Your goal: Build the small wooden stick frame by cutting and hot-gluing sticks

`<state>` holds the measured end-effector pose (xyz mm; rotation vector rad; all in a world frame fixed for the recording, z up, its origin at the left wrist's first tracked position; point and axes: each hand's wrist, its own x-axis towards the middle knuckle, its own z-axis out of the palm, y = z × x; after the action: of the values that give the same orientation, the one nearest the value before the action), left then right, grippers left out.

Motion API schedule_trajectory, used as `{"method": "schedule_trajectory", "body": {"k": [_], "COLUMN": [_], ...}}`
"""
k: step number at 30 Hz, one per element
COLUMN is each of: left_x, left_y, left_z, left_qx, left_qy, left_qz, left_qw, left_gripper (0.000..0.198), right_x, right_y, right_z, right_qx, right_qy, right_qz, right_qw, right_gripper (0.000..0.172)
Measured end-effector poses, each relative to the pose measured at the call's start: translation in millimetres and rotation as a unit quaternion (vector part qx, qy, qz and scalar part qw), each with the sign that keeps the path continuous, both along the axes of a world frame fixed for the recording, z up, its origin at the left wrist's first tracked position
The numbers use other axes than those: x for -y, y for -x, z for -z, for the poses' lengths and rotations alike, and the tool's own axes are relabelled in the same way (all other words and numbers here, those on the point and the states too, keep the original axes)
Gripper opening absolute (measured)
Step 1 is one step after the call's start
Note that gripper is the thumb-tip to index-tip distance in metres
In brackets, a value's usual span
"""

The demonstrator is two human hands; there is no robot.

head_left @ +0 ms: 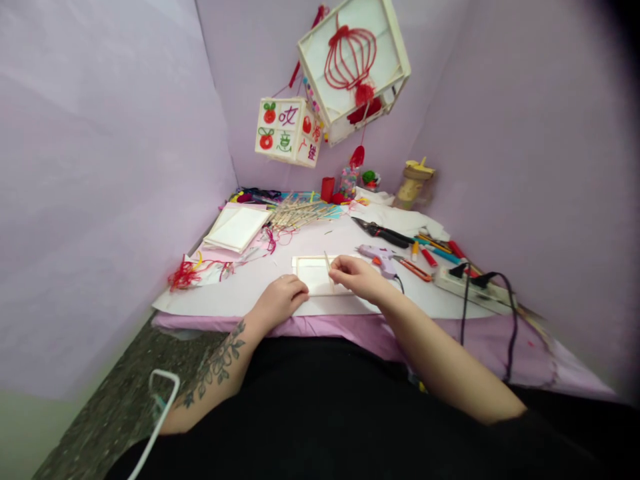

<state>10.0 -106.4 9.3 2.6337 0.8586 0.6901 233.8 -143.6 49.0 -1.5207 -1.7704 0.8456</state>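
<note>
A small rectangular frame of pale wooden sticks [296, 267], with white sheet inside it, lies flat on the white-covered table near its front edge. My left hand [281, 298] rests at the frame's lower left corner, fingers bent together and pressing on it. Above the frame's right part, my right hand [354, 276] pinches a thin wooden stick [327, 261], which stands tilted, its top leaning left. The stick's lower end is partly behind my fingers, so I cannot tell if it touches the frame.
A lilac glue gun [375, 253], a red-handled cutter [413, 269], black-handled pliers [385, 233] and a power strip [470, 288] lie right. Finished white panels [237, 229], loose sticks [295, 212] and red yarn [184, 275] lie left and behind. Decorated lanterns [289, 130] hang above.
</note>
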Motion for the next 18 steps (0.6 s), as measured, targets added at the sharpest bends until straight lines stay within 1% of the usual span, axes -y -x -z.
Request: {"method": "schedule_trajectory", "body": {"k": [1, 3, 6, 9, 12, 18], "left_x": [0, 1, 0, -1, -2, -4], "left_y": [1, 4, 9, 10, 8, 9], "left_z": [-0.2, -0.3, 0.5, 1.9, 2.9, 5.5], "left_qx": [0.01, 0.025, 0.022, 0.019, 0.029, 0.043], "left_qy": [0.005, 0.015, 0.023, 0.041, 0.063, 0.075], "left_qz": [0.0, -0.004, -0.018, -0.031, -0.039, -0.033], "left_qw": [1.0, 1.0, 0.999, 0.999, 0.997, 0.996], "left_gripper": [0.011, 0.015, 0.017, 0.015, 0.014, 0.012], "right_x": [-5, -14, -25, -29, -28, -31], "right_y": [6, 14, 19, 18, 17, 20], "right_z": [-0.1, 0.4, 0.4, -1.4, -3.8, -10.4], "right_qx": [0.016, 0.083, 0.165, 0.201, 0.234, 0.269], "right_qy": [0.001, -0.004, 0.005, 0.029, 0.04, 0.047], "right_qz": [-0.018, -0.056, -0.097, -0.118, -0.128, -0.158], "right_qw": [1.0, 0.995, 0.982, 0.972, 0.963, 0.949], "right_gripper": [0.013, 0.014, 0.011, 0.009, 0.012, 0.015]}}
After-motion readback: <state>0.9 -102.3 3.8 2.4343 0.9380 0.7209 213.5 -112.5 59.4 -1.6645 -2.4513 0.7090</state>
